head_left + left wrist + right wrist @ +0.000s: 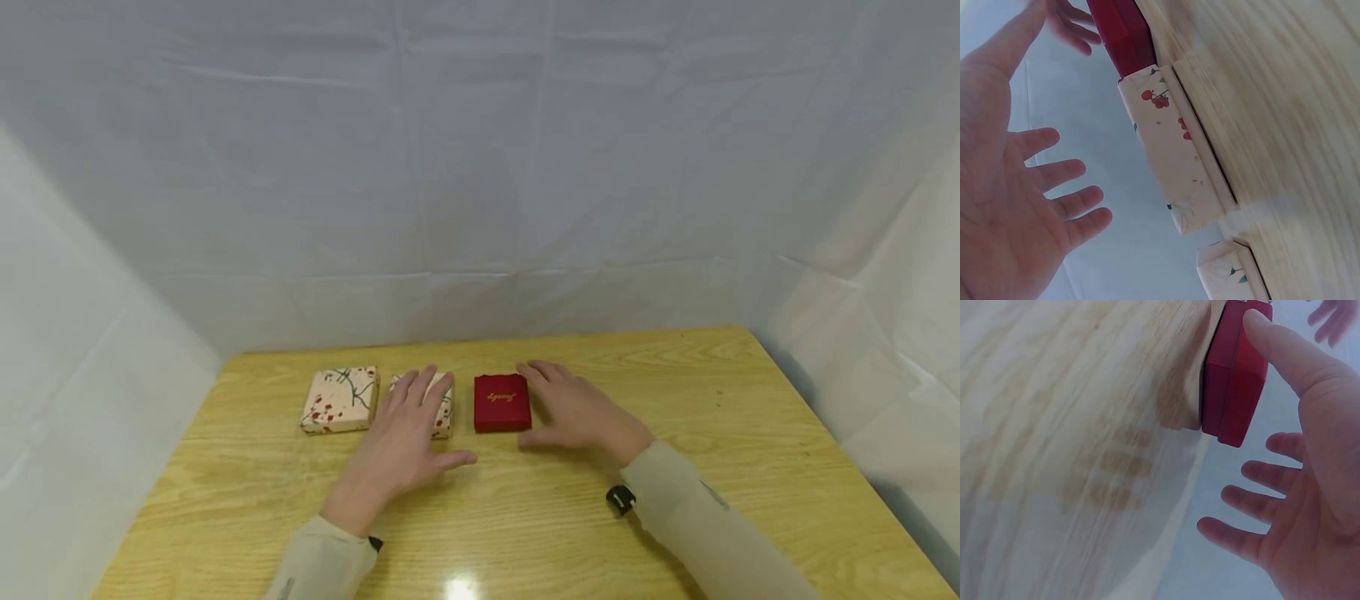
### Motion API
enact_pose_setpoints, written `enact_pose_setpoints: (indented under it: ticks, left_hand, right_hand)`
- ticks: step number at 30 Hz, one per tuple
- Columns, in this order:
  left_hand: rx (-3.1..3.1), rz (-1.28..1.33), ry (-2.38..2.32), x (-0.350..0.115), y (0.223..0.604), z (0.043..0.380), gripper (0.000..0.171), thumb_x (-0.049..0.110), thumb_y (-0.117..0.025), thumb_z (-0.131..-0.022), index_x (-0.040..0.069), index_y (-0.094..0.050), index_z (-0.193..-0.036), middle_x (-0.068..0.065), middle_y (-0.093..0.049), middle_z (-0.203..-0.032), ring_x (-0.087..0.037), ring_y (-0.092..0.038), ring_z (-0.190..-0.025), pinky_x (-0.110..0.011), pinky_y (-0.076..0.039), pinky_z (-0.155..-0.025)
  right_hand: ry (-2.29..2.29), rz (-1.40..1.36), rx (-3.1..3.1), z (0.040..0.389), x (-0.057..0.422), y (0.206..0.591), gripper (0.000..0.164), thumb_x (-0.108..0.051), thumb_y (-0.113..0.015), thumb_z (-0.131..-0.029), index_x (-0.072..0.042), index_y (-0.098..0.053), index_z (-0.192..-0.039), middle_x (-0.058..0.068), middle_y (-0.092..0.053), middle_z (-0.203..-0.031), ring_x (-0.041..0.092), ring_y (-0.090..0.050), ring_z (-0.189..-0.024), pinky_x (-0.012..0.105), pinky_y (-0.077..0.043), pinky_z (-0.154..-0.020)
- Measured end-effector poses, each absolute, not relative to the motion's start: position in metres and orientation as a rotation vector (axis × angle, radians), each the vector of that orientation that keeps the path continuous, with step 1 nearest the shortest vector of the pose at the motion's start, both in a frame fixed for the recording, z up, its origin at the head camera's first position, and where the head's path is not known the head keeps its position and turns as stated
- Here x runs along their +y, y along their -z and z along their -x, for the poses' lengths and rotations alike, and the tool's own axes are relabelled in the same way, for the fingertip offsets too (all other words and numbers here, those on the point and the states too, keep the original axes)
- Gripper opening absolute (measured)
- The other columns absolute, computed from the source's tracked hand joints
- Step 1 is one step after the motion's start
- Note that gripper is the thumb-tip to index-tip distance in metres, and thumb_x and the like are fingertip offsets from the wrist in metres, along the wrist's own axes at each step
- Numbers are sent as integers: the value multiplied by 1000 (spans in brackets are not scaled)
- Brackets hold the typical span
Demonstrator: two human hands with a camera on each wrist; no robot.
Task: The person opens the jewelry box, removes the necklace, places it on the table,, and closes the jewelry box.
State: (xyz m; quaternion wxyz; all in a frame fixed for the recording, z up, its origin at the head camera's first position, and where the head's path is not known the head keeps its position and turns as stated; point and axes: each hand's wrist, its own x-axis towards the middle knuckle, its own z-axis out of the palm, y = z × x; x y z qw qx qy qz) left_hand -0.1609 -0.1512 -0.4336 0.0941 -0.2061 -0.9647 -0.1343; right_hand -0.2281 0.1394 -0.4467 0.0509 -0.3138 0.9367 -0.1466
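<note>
Three small boxes lie in a row on the wooden table. My left hand (405,433), fingers spread and straight, hovers above the middle floral box (444,417) and partly hides it. In the left wrist view that cream floral box (1169,150), printed with red berries, sits apart from the palm. Beside it is a red box (502,403) with gold lettering on its lid. My right hand (573,412) is at the red box's right side, thumb and fingers extended around that edge. The right wrist view has the thumb overlapping the red box (1235,375), with the other fingers loose.
Another cream floral box (341,400) lies at the left of the row. The pale wooden table (675,392) ends in front of a white cloth backdrop (480,167), with white cloth on both sides too. A black strap (620,500) is on the right wrist.
</note>
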Motion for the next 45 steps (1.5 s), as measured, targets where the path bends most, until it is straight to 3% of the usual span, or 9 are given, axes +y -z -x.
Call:
enact_pose_setpoints:
  ticks: [13, 19, 26, 45]
  left_hand:
    - [-2907, 612, 363, -143, 432, 166, 116, 73, -83, -77, 13, -37, -165, -18, -33, -169, -43, -30, -153, -65, -30, -121]
    - [-2902, 618, 380, -142, 433, 166, 115, 72, -84, -77, 12, -37, -164, -19, -34, -168, -44, -30, -153, -64, -31, -121]
    - [-2893, 614, 402, -143, 436, 164, 115, 71, -85, -77, 11, -38, -164, -19, -34, -168, -43, -30, -153, -64, -33, -120]
    - [-2861, 690, 619, -142, 433, 164, 120, 59, -93, -75, 10, -32, -166, -15, -32, -169, -34, -30, -155, -53, -34, -122]
  right_hand:
    - [403, 953, 2867, 246, 120, 452, 107, -59, -87, -82, -7, -39, -163, 11, -46, -160, 32, -44, -146, 47, -38, -120]
    - [432, 976, 2820, 251, 114, 456, 102, -52, -90, -82, -2, -44, -157, 12, -54, -148, 28, -54, -131, 44, -47, -110]
    - [540, 905, 2773, 250, 117, 460, 94, -47, -91, -82, -4, -48, -154, 4, -56, -136, 16, -59, -109, 36, -53, -96]
    - [628, 1017, 2773, 236, 126, 444, 92, -44, -93, -79, 0, -51, -148, 6, -59, -132, 18, -59, -110, 39, -54, -97]
